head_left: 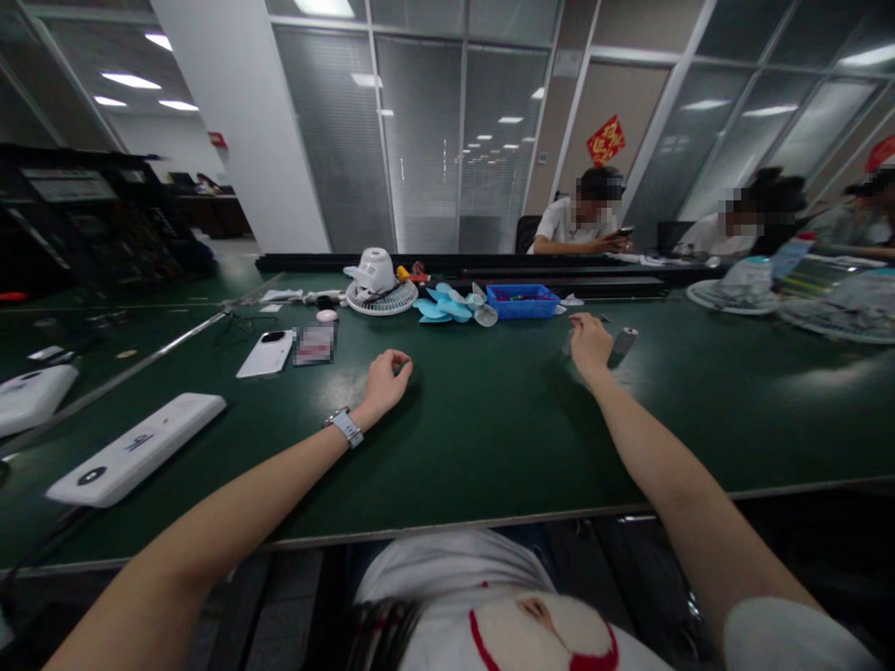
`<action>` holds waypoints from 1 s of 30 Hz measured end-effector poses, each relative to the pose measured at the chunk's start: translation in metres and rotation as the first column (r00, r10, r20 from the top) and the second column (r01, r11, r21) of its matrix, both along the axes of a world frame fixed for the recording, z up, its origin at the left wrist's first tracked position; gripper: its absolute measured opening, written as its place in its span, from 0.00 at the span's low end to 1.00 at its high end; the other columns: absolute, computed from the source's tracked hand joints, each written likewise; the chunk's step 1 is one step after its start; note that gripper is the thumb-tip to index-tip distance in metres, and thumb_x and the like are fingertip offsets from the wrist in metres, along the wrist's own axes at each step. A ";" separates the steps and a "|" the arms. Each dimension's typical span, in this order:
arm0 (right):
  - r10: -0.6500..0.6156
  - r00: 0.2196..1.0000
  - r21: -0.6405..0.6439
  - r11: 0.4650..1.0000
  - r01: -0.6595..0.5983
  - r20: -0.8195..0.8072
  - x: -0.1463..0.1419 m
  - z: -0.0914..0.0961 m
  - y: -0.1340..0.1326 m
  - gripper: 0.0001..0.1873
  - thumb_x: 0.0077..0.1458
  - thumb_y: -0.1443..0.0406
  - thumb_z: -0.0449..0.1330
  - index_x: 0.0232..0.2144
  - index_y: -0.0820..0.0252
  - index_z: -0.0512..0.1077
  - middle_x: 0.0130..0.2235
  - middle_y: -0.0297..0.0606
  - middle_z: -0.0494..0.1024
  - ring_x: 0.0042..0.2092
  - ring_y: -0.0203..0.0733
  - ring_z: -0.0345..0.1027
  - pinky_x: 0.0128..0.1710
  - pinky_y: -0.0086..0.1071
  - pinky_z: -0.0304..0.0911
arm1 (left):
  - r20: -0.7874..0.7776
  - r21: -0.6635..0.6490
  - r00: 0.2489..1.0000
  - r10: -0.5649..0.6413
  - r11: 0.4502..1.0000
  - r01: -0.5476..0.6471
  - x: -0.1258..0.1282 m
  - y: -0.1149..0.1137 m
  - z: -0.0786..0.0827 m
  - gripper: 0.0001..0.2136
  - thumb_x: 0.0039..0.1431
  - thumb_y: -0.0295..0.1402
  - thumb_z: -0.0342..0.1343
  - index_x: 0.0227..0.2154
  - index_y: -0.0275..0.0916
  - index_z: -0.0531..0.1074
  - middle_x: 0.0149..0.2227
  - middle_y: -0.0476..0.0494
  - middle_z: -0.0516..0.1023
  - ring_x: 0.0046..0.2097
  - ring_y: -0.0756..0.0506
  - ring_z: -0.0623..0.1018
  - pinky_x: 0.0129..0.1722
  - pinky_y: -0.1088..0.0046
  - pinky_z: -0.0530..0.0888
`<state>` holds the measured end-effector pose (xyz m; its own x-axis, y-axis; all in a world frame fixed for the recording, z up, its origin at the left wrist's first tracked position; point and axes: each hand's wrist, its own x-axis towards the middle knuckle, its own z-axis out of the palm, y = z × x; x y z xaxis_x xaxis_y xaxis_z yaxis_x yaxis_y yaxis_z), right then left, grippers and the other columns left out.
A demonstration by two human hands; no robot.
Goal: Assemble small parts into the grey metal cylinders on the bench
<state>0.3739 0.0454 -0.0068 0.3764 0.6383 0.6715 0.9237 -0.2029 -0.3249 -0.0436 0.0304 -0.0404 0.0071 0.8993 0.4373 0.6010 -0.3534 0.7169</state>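
My left hand (387,382), with a watch (345,428) on its wrist, rests over the green tabletop (475,419). Its fingers are loosely bent, a gap shows between thumb and forefinger, and nothing is seen in it. Farther forward and to the right, my right hand (591,347) is closed with its fingertips pointing left. What it holds, if anything, is hidden; a faint translucent shape shows just left of it. Beside it on the right lies a grey cylinder (625,344). A blue tray (526,301) of small parts and light-blue fan blades (447,305) lie beyond my hands.
At the back stands a white fan housing with its grille (381,296). To the left are a white phone (267,354), a card (314,344), a pink oval object (326,316) and a long white device (138,450). More fan parts (741,287) lie right. Other people sit across the table.
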 end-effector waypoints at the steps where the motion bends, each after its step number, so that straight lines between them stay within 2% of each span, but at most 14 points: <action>1: 0.001 1.000 -0.001 1.000 -0.001 0.000 0.000 0.000 0.000 0.19 0.66 0.66 0.47 0.49 0.59 0.75 0.44 0.49 0.77 0.41 0.48 0.70 0.39 0.36 0.58 | 0.001 0.001 1.000 -0.002 1.000 0.002 0.000 0.000 0.000 0.07 0.57 0.35 0.54 0.36 0.39 0.72 0.40 0.40 0.77 0.44 0.42 0.76 0.45 0.62 0.73; 10: 0.052 0.999 0.002 0.999 -0.052 -0.009 0.003 -0.003 0.002 0.18 0.61 0.70 0.47 0.42 0.60 0.77 0.42 0.47 0.78 0.42 0.48 0.70 0.41 0.36 0.59 | -0.006 -0.018 1.000 -0.001 1.000 0.001 0.000 -0.002 0.003 0.07 0.57 0.35 0.54 0.36 0.39 0.71 0.41 0.40 0.77 0.44 0.42 0.76 0.47 0.61 0.73; 17: 0.062 0.984 0.070 0.996 -0.051 -0.167 0.004 -0.010 0.006 0.17 0.59 0.68 0.48 0.45 0.62 0.73 0.44 0.47 0.77 0.43 0.48 0.69 0.44 0.37 0.60 | 0.008 -0.019 1.000 -0.017 1.000 0.017 0.000 -0.002 0.001 0.07 0.57 0.35 0.54 0.37 0.40 0.71 0.41 0.40 0.77 0.45 0.42 0.76 0.47 0.61 0.74; 21: 0.039 0.925 0.104 0.995 0.000 -0.377 -0.001 -0.014 0.009 0.17 0.59 0.65 0.50 0.49 0.63 0.68 0.43 0.46 0.77 0.43 0.47 0.69 0.44 0.37 0.61 | 0.006 -0.017 1.000 -0.016 1.000 0.016 -0.001 -0.001 0.001 0.07 0.57 0.35 0.54 0.37 0.40 0.71 0.41 0.40 0.77 0.45 0.41 0.76 0.46 0.60 0.74; 24: 0.008 0.853 0.093 0.995 0.048 -0.522 -0.002 -0.018 0.012 0.15 0.59 0.62 0.51 0.47 0.61 0.66 0.42 0.45 0.77 0.42 0.47 0.70 0.44 0.37 0.62 | 0.004 -0.013 1.000 -0.011 1.000 0.011 0.000 -0.002 0.001 0.07 0.57 0.35 0.54 0.37 0.40 0.71 0.41 0.40 0.77 0.45 0.41 0.76 0.46 0.61 0.74; 27: -0.007 0.793 0.077 0.995 0.068 -0.609 0.000 -0.021 0.016 0.15 0.58 0.58 0.54 0.45 0.60 0.65 0.42 0.45 0.77 0.43 0.47 0.71 0.45 0.37 0.62 | 0.003 -0.011 1.000 -0.016 1.000 0.016 0.000 -0.002 0.001 0.07 0.57 0.35 0.54 0.37 0.40 0.71 0.41 0.40 0.77 0.45 0.42 0.76 0.46 0.61 0.74; 30: -0.019 0.768 0.049 0.997 0.066 -0.640 0.002 -0.024 0.019 0.19 0.56 0.56 0.59 0.45 0.60 0.64 0.43 0.46 0.77 0.45 0.48 0.72 0.47 0.38 0.62 | 0.004 -0.009 1.000 -0.010 1.000 0.010 0.001 -0.002 0.001 0.06 0.57 0.34 0.54 0.36 0.40 0.71 0.40 0.41 0.77 0.44 0.42 0.76 0.46 0.61 0.74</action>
<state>0.3756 0.0645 -0.0309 0.7588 0.5752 0.3055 0.4895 -0.1943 -0.8501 -0.0429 0.0289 -0.0392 0.0143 0.9031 0.4291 0.5947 -0.3527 0.7225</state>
